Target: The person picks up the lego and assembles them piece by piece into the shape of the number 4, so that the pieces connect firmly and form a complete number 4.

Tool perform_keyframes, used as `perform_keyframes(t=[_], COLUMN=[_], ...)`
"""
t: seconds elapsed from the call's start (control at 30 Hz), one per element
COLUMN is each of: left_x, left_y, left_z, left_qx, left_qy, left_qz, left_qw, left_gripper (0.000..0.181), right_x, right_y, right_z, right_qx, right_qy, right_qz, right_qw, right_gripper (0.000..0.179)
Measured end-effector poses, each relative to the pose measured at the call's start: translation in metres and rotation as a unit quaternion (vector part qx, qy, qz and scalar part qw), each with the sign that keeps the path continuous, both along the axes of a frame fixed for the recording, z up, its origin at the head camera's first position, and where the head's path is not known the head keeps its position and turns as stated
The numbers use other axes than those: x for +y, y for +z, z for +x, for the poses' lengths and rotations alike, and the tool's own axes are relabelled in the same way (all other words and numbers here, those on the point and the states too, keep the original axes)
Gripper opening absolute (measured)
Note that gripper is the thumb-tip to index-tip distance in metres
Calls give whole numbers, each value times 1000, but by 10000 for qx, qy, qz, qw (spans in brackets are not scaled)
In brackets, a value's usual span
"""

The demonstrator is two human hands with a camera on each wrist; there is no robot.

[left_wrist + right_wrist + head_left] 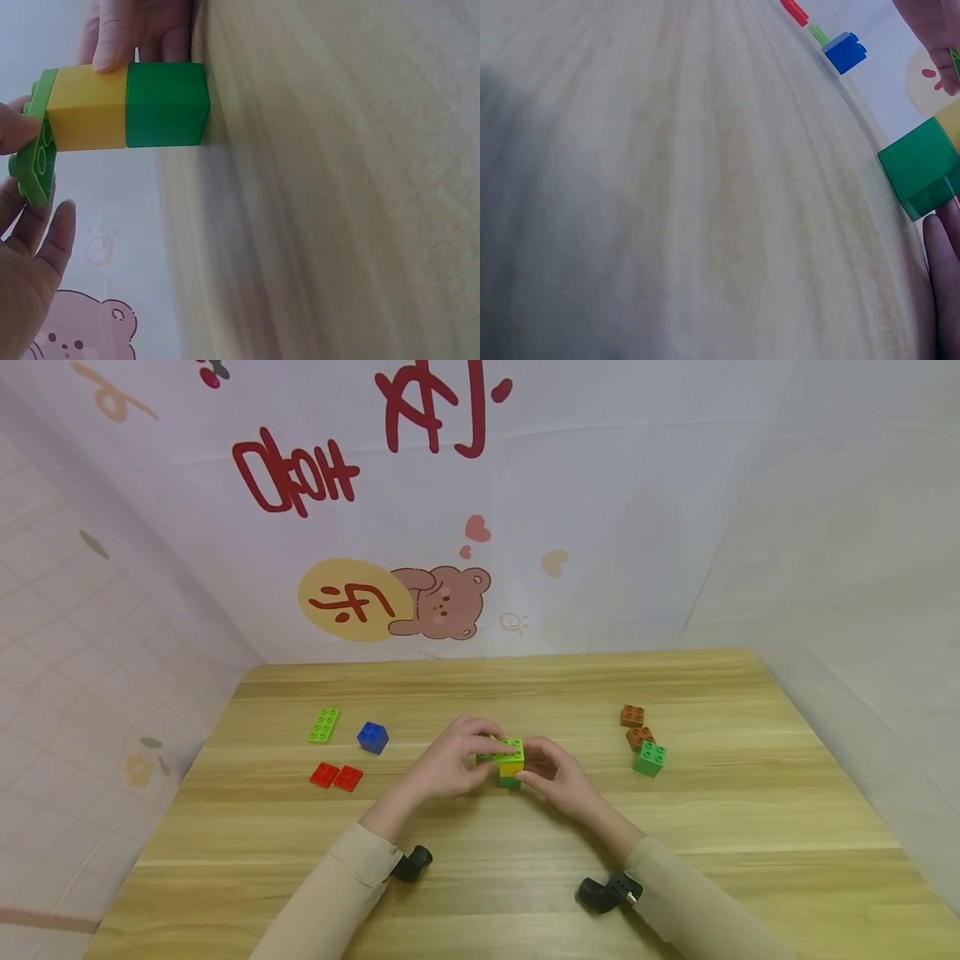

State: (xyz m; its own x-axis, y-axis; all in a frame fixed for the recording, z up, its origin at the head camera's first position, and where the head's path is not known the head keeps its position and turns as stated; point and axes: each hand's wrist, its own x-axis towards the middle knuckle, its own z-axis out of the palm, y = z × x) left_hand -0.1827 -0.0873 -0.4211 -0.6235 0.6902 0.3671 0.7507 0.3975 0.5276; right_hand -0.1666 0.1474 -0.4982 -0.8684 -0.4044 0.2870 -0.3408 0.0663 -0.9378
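A small stack stands on the table between the hands: a dark green brick (166, 105) at the bottom, a yellow brick (88, 112) on it, and a light green studded plate (36, 161) on top. The plate juts out past the yellow brick on the left hand's side. My left hand (459, 762) pinches this plate, one finger lying over its studs. From the other side my right hand (558, 779) holds the yellow brick between thumb and fingers. In the right wrist view the dark green brick hides part of the right fingers.
On the wooden table (495, 893), a light green plate (325, 726), a blue brick (372, 738) and two red plates (348, 778) lie at left. Two brown bricks (632, 717) and a green brick (649, 760) sit at right. A printed cloth (615, 493) hangs behind.
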Motion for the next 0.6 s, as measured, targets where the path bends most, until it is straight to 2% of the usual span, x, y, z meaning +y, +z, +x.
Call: perform_keyframes(t=[0.23, 0.4, 0.6], left_x=[-3, -7, -16], left_y=[-1, -1, -2], left_z=[3, 5, 6], left_qx=[-454, -759, -786], left_qy=[159, 479, 856], left_qz=[358, 690, 954], left_qw=[9982, 9936, 9886], left_gripper=[35, 35, 33], right_x=[-1, -1, -1], right_y=[-2, -2, -1], right_z=[0, 0, 0], right_qx=[-26, -111, -169], right_qy=[-25, -41, -59], right_qz=[-42, -70, -82], right_qw=[10000, 9999, 9998], right_gripper=[39, 41, 41])
